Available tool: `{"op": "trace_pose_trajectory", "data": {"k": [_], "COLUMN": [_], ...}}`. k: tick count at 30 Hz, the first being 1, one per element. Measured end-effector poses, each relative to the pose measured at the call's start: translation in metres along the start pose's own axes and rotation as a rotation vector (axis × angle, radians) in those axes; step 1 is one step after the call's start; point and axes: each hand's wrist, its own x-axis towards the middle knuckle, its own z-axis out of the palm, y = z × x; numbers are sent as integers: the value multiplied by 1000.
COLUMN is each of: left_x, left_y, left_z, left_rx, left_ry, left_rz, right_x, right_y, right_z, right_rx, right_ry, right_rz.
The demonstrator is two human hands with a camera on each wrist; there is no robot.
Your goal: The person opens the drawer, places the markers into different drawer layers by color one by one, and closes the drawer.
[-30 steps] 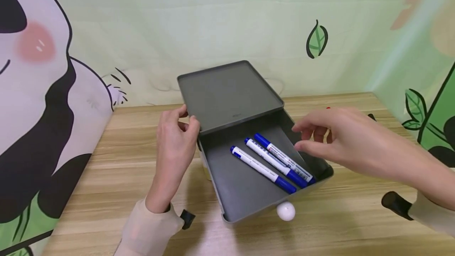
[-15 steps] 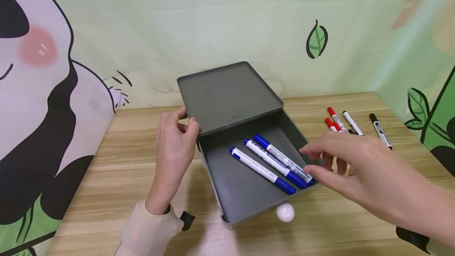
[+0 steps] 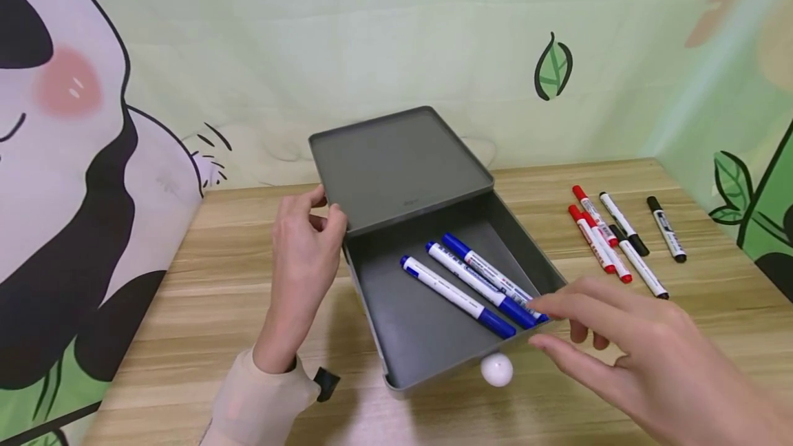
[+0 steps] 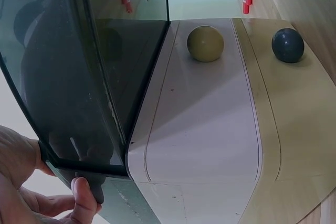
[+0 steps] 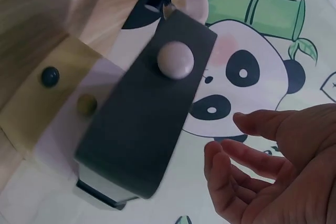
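- Left hand [image 3: 305, 250]: its thumb and fingers are bending and gripping the front left corner of the drawer unit [image 3: 396, 164], just below the raised rim of its top.
- Right hand [image 3: 641, 346]: its thumb and curved fingers are standing moderately apart and holding nothing; it is hovering just beside the front right corner of the gray drawer [image 3: 409, 325].
- Gray drawer: it is extending forward from the top tier, and a white knob [image 3: 497, 369] is projecting from its front.
- Blue-capped markers: three are lying side by side, slanting, on the drawer floor. The left marker [image 3: 455, 293] and the middle marker [image 3: 471, 277] are pointing their caps toward the front; the right marker [image 3: 492, 271] is pointing its cap toward the back.
- Lower tiers: a white drawer [image 4: 205, 119] with a yellow knob [image 4: 205, 43] and a yellow drawer [image 4: 302, 103] with a dark knob [image 4: 287, 45] are sitting flush beneath.
- Tabletop [image 3: 235, 260]: it is supporting the unit; to the unit's right, three red-capped markers [image 3: 591, 243] and three black-capped markers [image 3: 666, 229] are lying loose.
- Backdrop [image 3: 310, 40]: a printed panda [image 3: 161, 150] is showing at the left.
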Motion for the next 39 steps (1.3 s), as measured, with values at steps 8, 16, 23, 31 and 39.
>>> {"op": "trace_pose_trajectory", "data": {"k": [8, 16, 23, 31, 39], "left_x": [0, 0, 0, 0, 0], "left_y": [-1, -2, -2, -1, -1], "left_z": [-1, 0, -1, 0, 0], "left_rx": [0, 8, 12, 12, 12], "left_ry": [1, 5, 2, -4, 5], "left_rz": [-3, -7, -6, -5, 3], "right_x": [-15, -25, -29, -28, -28], "right_y": [0, 1, 1, 1, 2], "right_z": [19, 37, 51, 63, 70], "right_rx": [12, 22, 22, -59, -17], "right_ry": [48, 48, 82, 155, 155], "right_rz": [-6, 33, -1, -94, -110]}}
